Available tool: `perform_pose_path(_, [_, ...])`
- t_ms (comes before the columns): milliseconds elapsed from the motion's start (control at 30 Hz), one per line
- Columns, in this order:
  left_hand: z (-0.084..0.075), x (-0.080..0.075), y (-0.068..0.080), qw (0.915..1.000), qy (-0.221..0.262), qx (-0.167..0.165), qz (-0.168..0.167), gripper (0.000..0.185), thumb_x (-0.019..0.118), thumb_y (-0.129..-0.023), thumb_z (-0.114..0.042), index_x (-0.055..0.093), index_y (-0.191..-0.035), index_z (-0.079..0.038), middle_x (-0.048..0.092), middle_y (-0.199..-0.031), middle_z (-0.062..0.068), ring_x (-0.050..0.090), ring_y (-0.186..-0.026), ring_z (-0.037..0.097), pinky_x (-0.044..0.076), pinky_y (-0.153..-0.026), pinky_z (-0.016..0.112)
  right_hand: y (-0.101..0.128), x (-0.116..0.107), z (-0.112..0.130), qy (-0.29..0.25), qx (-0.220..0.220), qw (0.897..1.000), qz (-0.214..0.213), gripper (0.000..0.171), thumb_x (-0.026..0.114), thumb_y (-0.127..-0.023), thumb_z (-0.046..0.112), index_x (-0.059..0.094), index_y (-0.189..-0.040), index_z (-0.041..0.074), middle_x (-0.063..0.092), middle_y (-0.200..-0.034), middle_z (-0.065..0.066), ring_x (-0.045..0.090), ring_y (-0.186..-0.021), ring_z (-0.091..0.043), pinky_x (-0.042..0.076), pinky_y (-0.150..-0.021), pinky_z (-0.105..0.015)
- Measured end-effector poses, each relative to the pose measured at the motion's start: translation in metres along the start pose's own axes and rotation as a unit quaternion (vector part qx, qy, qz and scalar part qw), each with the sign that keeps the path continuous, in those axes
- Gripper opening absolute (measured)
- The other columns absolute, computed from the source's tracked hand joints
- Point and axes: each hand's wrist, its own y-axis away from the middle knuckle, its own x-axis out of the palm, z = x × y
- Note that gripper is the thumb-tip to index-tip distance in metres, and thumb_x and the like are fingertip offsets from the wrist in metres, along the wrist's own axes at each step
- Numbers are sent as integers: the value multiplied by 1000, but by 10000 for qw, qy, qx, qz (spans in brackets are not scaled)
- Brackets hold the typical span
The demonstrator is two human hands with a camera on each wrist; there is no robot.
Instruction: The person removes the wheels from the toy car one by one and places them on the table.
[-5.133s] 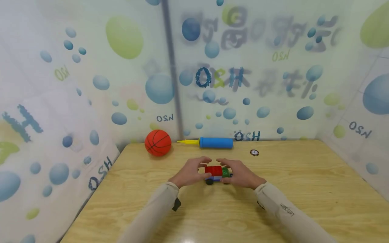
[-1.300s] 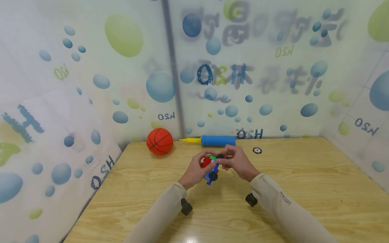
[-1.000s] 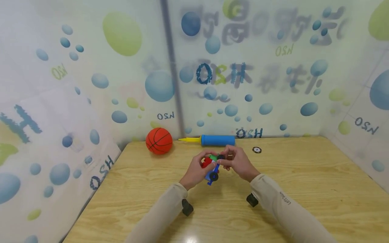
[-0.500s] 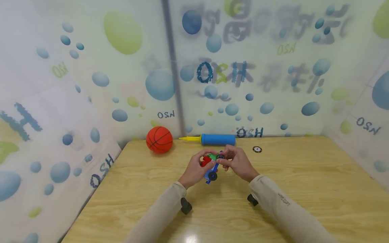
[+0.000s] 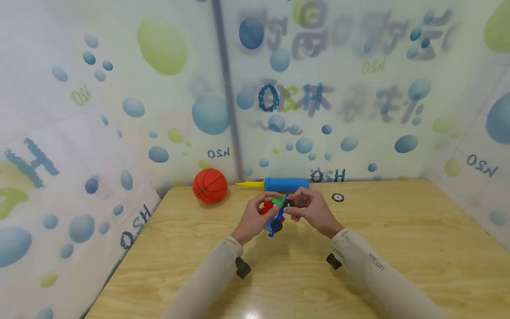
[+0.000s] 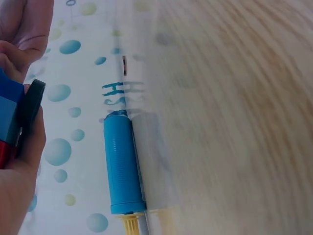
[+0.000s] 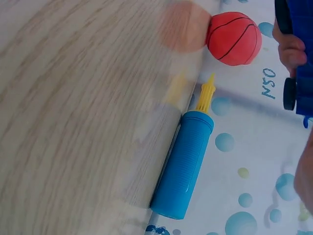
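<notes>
In the head view, a toy truck (image 5: 272,223) built of red, green and blue parts is held above the table, tilted with its black wheels (image 5: 276,225) facing right. My left hand (image 5: 250,220) grips its body, thumb across the near side. With thumb and fingers, my right hand (image 5: 317,211) pinches the truck at its upper wheel. Part of the truck's blue body (image 6: 9,105) and a dark wheel (image 6: 31,104) show at the left edge of the left wrist view. The blue underside (image 7: 304,58) appears at the right wrist view's edge. Fingers hide much of the red part.
A red basketball (image 5: 210,186) sits at the back left of the wooden table (image 5: 191,257). Beside it lies a blue hand pump (image 5: 286,184) with a yellow nozzle (image 5: 250,184). A round black-and-white chip (image 5: 338,197) lies farther right. A patterned curtain (image 5: 350,88) stands behind.
Earlier the truck stood on the table between both hands; it has been lifted and tilted wheels-right. In the last half second, it and my left hand have shifted slightly up and left.
</notes>
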Motion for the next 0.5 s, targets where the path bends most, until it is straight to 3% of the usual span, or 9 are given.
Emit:
perform_pose_path(100, [4,-4,3,9997,229,2,10,35,62,-99,-14,60,-134,-16,56,-121,18,76,-84,23,62,-78,32,1,-2,0,-25,55,9999,81,27,77,-88,12,64,-108,0,70,-76,-3,66,-60,-19,59,-58,-39])
perform_pose_path(200, [8,-7,5,9990,447,16,-83,39,66,-97,-14,59,-135,-13,58,-120,19,77,-82,20,62,-79,32,1,-4,-1,74,50,9997,240,27,77,-88,11,64,-109,-1,70,-76,-1,66,-60,-23,57,-55,-38])
perform_pose_path(333, [10,-10,8,9973,725,-4,-140,45,71,-92,-11,58,-136,-8,60,-118,19,76,-77,15,62,-77,32,0,-8,-8,399,133,9975,561,33,78,-87,12,65,-112,-4,69,-78,-7,69,-62,-25,57,-54,-39])
perform_pose_path(500, [8,-10,9,9962,869,-61,-59,49,75,-90,-12,57,-135,-6,59,-116,18,76,-77,16,63,-78,35,-1,-11,-18,1021,330,9903,880,27,79,-86,14,68,-107,2,70,-78,-14,70,-63,-26,58,-58,-50])
